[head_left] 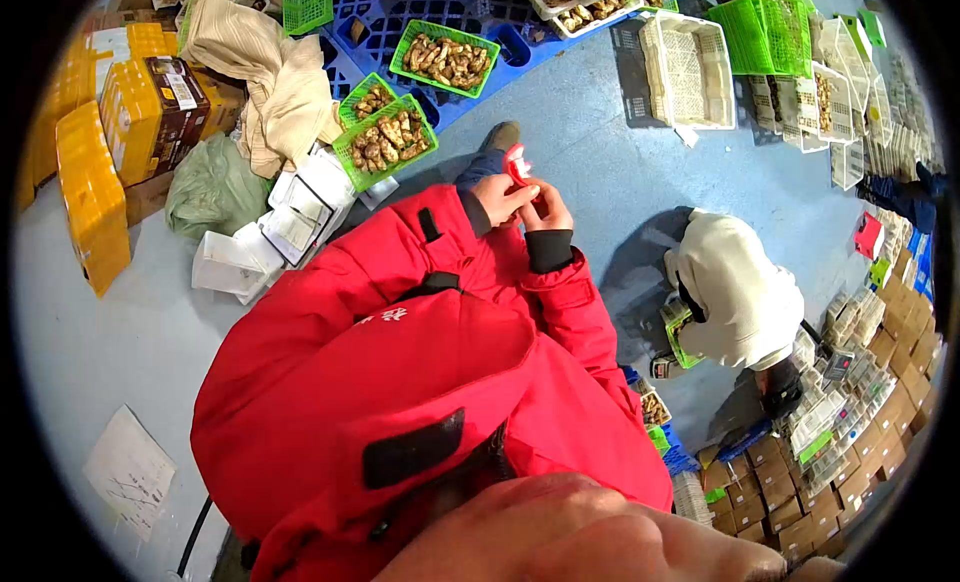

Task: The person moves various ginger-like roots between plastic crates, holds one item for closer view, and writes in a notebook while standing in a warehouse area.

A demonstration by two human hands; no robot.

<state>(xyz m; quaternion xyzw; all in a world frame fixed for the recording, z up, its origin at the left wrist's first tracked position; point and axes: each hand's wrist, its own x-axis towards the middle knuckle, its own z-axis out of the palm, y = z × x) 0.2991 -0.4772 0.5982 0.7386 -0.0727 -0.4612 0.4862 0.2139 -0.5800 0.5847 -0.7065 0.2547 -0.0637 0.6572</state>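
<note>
In front of my red jacket, both hands come together over a small red-and-white item, perhaps a wrapper or packet; its kind is too small to make out. My left hand is closed, its fingers pinching the lower end of this item. Right beside it, my right hand is also closed, with fingertips bent in against the item and touching the left fingers. Past the hands, a shoe shows on the blue floor.
Green baskets of mushroom-like produce stand on a blue pallet ahead. A white crate sits to its right. Another person bends over a green basket at right. Yellow-taped boxes and a beige cloth lie left.
</note>
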